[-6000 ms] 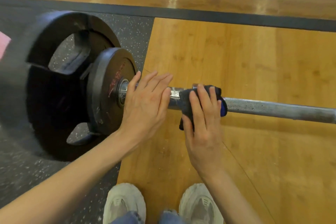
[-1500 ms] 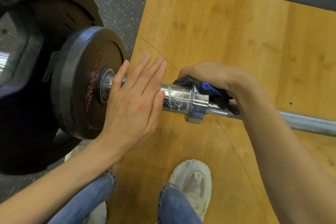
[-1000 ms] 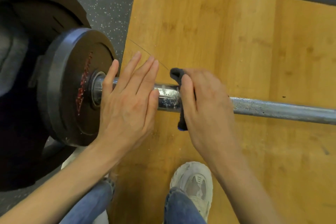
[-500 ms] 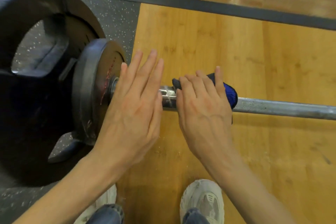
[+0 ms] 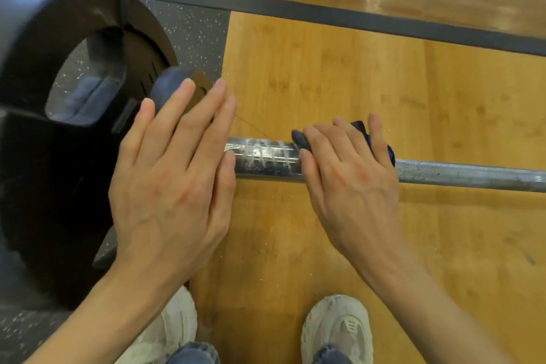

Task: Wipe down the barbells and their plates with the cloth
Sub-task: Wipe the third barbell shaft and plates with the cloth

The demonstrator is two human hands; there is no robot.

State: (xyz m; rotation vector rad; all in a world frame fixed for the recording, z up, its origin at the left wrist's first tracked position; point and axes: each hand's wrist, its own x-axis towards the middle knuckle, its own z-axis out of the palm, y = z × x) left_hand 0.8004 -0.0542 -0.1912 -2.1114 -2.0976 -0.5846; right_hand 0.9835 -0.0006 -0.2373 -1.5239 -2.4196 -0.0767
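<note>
while the right hand [image 5: 351, 186] presses a dark blue cloth [image 5: 384, 151] around the barbell [image 5: 461, 173] just right of its shiny sleeve [image 5: 263, 158], the left hand [image 5: 171, 186] lies flat with straight fingers over the sleeve beside the plates [image 5: 59, 156]. the bar lies across the wooden floor [image 5: 325, 83], plates on the speckled mat [image 5: 195, 35]. judged heavy, rigid and free to roll; the soft cloth should wrap fully round the steel, the flat hand steadying it.
</note>
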